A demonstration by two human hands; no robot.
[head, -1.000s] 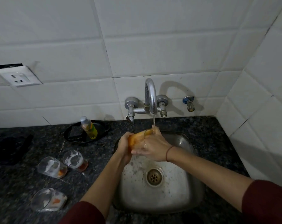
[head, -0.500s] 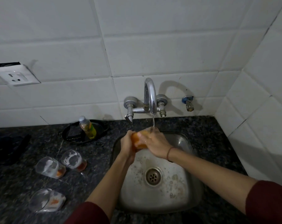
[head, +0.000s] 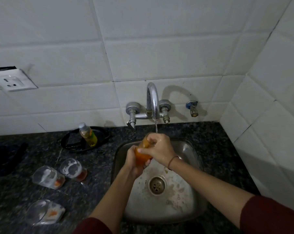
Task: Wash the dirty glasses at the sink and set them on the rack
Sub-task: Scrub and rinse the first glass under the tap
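Over the steel sink (head: pixel 190 154) I hold an orange-stained glass (head: pixel 141 156) under the running tap (head: pixel 153 102). My left hand (head: pixel 132 163) grips its lower end from below. My right hand (head: pixel 157 148) wraps over its upper part, fingers curled at the rim where the thin stream lands. Three dirty glasses lie on their sides on the dark counter to the left: one (head: pixel 73 168) nearest the sink, one (head: pixel 47 177) beside it, one (head: pixel 44 211) at the front. No rack is in view.
A soap bottle (head: pixel 88 134) stands in a black dish (head: pixel 102 139) behind the glasses. A dark object (head: pixel 6 156) lies at the far left. A wall socket (head: pixel 13 81) is up left. White tiled walls close the back and right. A small valve (head: pixel 192 108) sticks out right of the tap.
The glass has turned from lying crosswise to more upright under the stream. My left hand has slid lower on it and my right hand now covers its top.
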